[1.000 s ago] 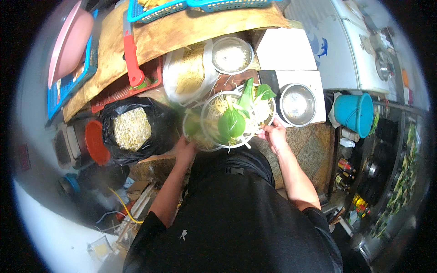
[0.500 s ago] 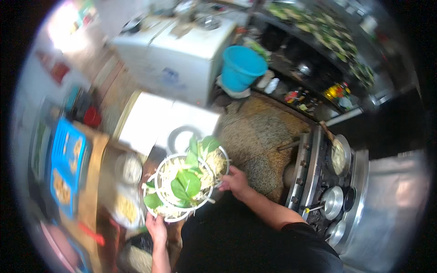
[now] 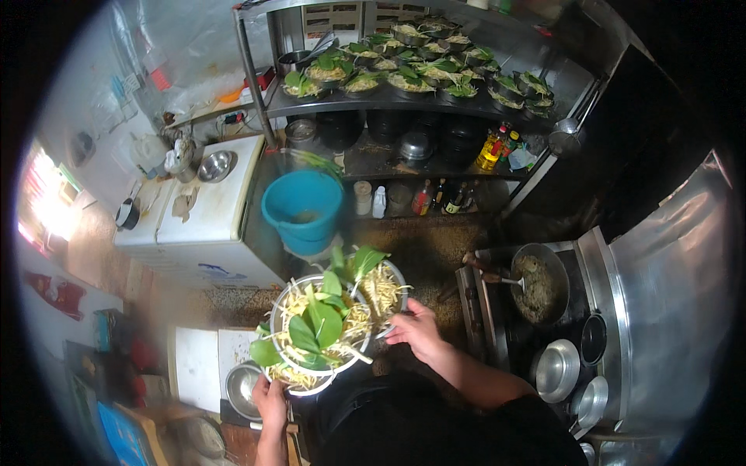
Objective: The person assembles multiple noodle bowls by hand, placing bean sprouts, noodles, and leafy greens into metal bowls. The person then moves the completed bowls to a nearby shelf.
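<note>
I carry three bowls together in front of me, all filled with pale bean sprouts and green leaves [image 3: 325, 320]. The middle bowl [image 3: 315, 374] rests partly over the other two. My left hand [image 3: 270, 401] grips the edge of the lower-left bowl [image 3: 309, 391]. At the other side, my right hand [image 3: 422, 335] is closed on the right bowl [image 3: 405, 289], its fingers at the rim. The undersides of the bowls are hidden.
Many similar filled bowls [image 3: 404, 81] crowd a metal shelf [image 3: 373, 102] ahead. Below it stands a blue bucket [image 3: 305, 203], beside a white chest freezer [image 3: 210, 206]. To my right, a stove holds a wok with food [image 3: 542, 291] and an aluminium pot [image 3: 557, 370].
My view has swung left to right toward the shelf of bowls, which now lies ahead. Both hands keep hold of the bowls; the side table has slid toward the lower left.
</note>
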Demonstrator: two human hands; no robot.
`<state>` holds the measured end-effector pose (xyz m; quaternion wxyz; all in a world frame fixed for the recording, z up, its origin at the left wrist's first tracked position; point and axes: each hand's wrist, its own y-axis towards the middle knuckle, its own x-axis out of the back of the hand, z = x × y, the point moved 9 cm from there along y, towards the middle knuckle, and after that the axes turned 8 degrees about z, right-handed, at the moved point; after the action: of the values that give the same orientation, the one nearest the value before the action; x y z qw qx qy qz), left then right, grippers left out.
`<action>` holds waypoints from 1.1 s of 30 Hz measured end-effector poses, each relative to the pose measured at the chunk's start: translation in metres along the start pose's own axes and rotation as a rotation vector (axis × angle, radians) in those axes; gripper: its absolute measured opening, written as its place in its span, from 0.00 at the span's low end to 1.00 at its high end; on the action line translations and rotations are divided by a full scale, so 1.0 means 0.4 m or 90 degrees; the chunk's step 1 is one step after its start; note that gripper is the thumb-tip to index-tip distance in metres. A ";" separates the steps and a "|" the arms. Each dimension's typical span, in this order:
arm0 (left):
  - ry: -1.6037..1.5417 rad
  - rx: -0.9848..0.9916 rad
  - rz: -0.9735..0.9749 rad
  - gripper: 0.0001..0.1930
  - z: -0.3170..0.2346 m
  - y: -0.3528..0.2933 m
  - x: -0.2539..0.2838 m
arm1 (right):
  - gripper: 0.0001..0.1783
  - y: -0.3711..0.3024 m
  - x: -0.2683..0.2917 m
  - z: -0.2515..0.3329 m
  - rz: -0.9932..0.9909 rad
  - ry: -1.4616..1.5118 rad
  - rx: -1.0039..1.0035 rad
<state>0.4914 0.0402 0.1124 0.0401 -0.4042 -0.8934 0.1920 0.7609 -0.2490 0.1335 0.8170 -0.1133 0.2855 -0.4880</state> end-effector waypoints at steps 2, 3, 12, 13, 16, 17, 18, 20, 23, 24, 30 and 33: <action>0.049 -0.010 0.044 0.13 -0.055 0.105 -0.104 | 0.18 0.040 0.063 0.086 -0.026 0.011 0.048; 0.073 0.012 0.066 0.13 -0.071 0.157 -0.150 | 0.17 0.061 0.091 0.117 -0.028 0.035 0.069; 0.127 0.080 0.221 0.11 -0.309 0.576 -0.524 | 0.19 0.256 0.289 0.324 -0.242 0.048 0.031; 0.133 0.070 0.261 0.12 -0.338 0.625 -0.574 | 0.19 0.269 0.301 0.357 -0.254 0.055 0.086; 0.188 0.035 0.346 0.15 -0.434 0.770 -0.721 | 0.18 0.325 0.353 0.444 -0.319 0.074 0.122; 0.208 0.023 0.369 0.16 -0.461 0.804 -0.762 | 0.17 0.341 0.375 0.474 -0.348 0.077 0.114; 0.237 0.062 0.377 0.18 -0.476 0.832 -0.787 | 0.17 0.345 0.385 0.495 -0.366 0.082 0.104; 0.224 0.066 0.421 0.19 -0.531 0.908 -0.885 | 0.12 0.381 0.413 0.581 -0.386 0.134 0.166; 0.188 0.034 0.465 0.20 -0.627 1.004 -1.039 | 0.12 0.447 0.470 0.730 -0.397 0.157 0.218; 0.202 0.046 0.461 0.20 -0.651 1.037 -1.084 | 0.12 0.467 0.492 0.781 -0.399 0.153 0.229; 0.180 0.027 0.449 0.19 -0.789 1.172 -1.299 | 0.17 0.631 0.609 1.055 -0.324 0.136 0.266; 0.162 -0.004 0.406 0.17 -0.853 1.213 -1.352 | 0.21 0.733 0.624 1.186 -0.245 0.039 0.237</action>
<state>1.2742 0.0382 0.2904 0.0879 -0.6837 -0.7107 0.1405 1.3394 -0.3627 0.2934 0.7066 0.0019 0.1887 -0.6819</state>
